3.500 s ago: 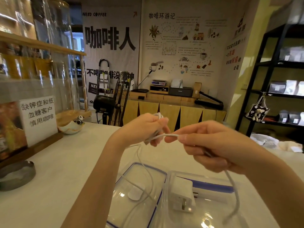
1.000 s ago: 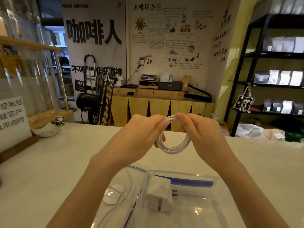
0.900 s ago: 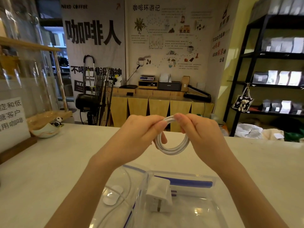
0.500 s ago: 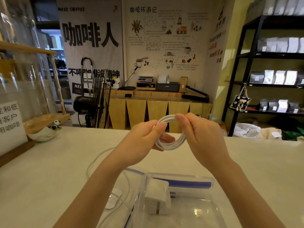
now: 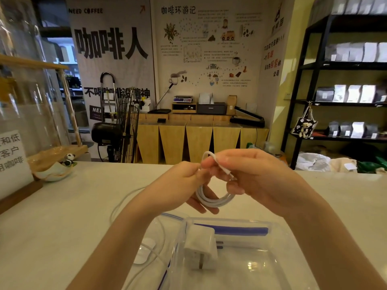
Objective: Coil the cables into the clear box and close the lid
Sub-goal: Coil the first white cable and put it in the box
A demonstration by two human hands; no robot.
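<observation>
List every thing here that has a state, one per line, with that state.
white cable: wound into a small coil, held above the box, its end not yet tucked in
left hand: pinches the coil
right hand: pinches the cable's end at the top of the coil
clear box: open, lid off
white charger plug: lying inside the box
lid: flat on the counter left of the box
second cable: loose, uncoiled, on the counter

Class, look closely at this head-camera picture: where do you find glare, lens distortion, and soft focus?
Head view: glare spots glint on the clear box near the white charger; the wide lens bows the black shelf at the right edge and the glass case at the left; the left hand, right hand and coiled white cable look slightly soft; light is even, shadows faint.
</observation>
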